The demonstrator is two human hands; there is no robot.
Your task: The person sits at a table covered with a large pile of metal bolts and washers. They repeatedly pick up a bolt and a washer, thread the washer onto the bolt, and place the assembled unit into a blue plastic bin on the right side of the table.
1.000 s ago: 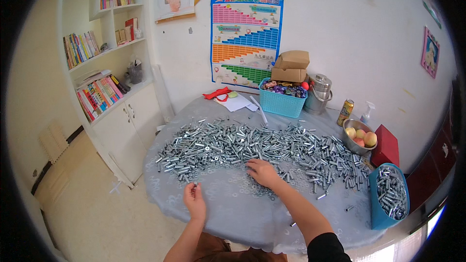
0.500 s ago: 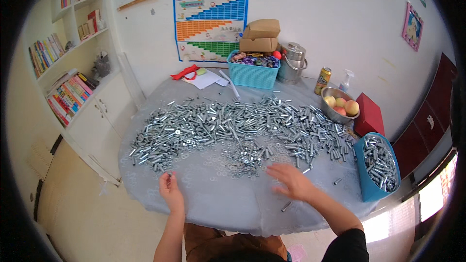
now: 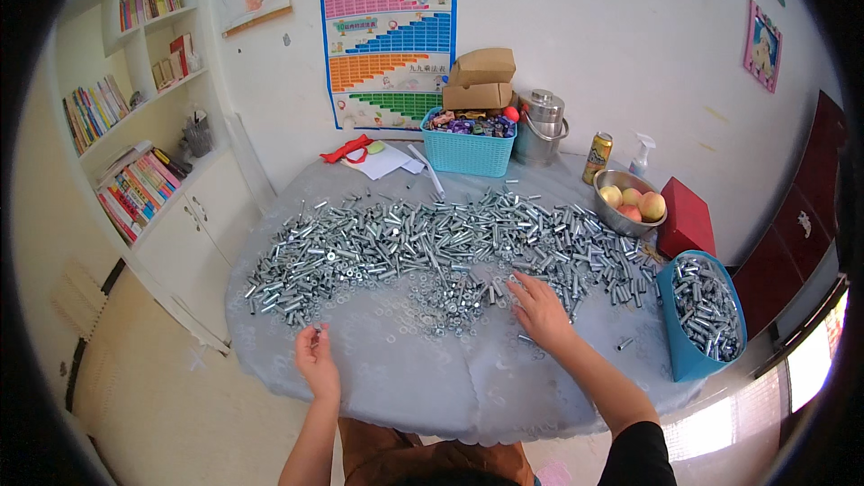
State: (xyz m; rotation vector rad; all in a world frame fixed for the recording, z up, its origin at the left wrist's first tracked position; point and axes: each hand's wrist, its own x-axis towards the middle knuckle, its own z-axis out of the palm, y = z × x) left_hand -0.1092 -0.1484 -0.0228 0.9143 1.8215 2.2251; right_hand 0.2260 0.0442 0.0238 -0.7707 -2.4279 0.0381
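Note:
Near the front left of the table, my left hand (image 3: 317, 367) is closed, thumb and fingertips pinching a small dark metal piece (image 3: 318, 331) that is too small to name surely. My right hand (image 3: 542, 313) reaches over the front of the heap, its fingers stretched out and apart, and nothing shows in it. Just ahead of its fingertips lie metal sleeves from a wide pile of silvery metal tubes (image 3: 423, 238). Left of that hand is a cluster of washers and nuts (image 3: 450, 301). A single loose tube (image 3: 625, 343) rests on the cloth to the right.
A blue bin (image 3: 686, 355) full of metal tubes stands at the right edge. Behind it are a red box (image 3: 687, 219), a steel bowl (image 3: 624, 221) of fruit, a can (image 3: 597, 158) and a spray bottle (image 3: 641, 155). A turquoise basket (image 3: 468, 155) and steel pot (image 3: 540, 137) stand at the back.
My right hand has moved forward toward the pile, its fingers now pointing up to the tubes. The left hand stays about where it was, still pinching. The view has tilted slightly upward.

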